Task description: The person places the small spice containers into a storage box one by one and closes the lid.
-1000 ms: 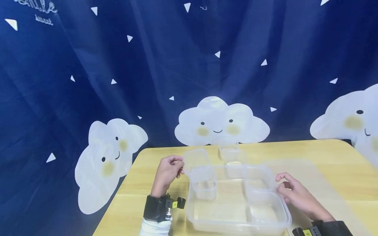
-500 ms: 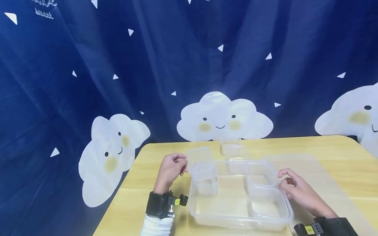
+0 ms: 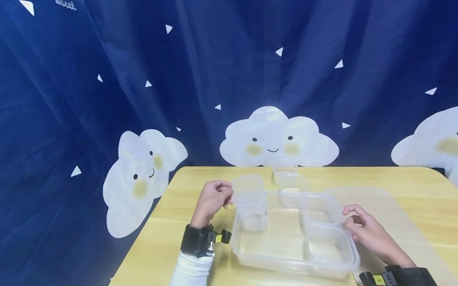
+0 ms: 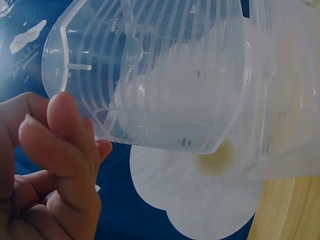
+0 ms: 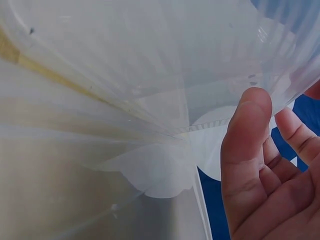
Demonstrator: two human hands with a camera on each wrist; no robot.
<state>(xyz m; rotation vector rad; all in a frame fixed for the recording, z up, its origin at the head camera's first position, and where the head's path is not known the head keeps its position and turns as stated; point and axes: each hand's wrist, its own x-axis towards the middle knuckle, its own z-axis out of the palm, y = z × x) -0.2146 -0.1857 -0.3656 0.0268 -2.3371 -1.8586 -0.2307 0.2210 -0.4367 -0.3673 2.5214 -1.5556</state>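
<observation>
Currently left hand (image 3: 213, 198) pinches small ribbed clear plastic cup (image 3: 252, 211); right hand (image 3: 368, 234), fingers loosely curled, touches rectangular clear tray (image 3: 272, 254) rim.

- Two bare hands are seen in the lower half of the head view: the left hand (image 3: 214, 197) left of centre, the right hand (image 3: 365, 230) at lower right.
- A broad black wrist strap (image 3: 196, 240) is worn on the left forearm; a small black device (image 3: 217, 237) with a yellow tag and a metal part is mounted on it.
- A white sleeve (image 3: 191, 271) is worn below that strap.
- A black band (image 3: 404, 277) with a yellow tag is worn at the right wrist.
</observation>
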